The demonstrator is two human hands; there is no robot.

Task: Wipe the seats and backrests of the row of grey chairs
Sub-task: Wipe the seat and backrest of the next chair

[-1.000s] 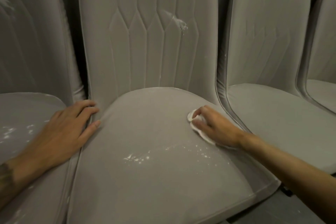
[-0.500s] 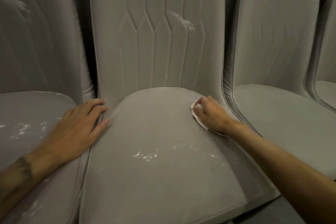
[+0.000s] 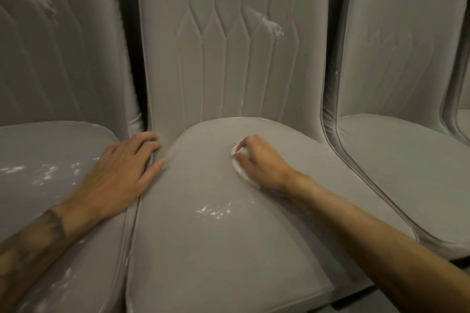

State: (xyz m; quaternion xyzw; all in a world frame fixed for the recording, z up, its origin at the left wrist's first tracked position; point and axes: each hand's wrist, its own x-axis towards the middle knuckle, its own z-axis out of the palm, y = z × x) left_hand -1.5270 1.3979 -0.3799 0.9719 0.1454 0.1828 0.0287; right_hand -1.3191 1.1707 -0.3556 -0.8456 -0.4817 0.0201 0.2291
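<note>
Row of grey chairs, seen from above. The right hand (image 3: pixel 262 162), fingers curled, grips a small white cloth (image 3: pixel 240 173) and presses it on the rear of the middle seat (image 3: pixel 216 249), just before the backrest (image 3: pixel 229 71). The left hand (image 3: pixel 122 173) lies flat with fingers straight, holding nothing, across the gap between the left seat (image 3: pixel 50 140) and the middle one. White specks (image 3: pixel 215 211) mark the middle seat nearer the camera; a white smear (image 3: pixel 273 26) marks its backrest. The right seat (image 3: pixel 407 160) stands beside.
</note>
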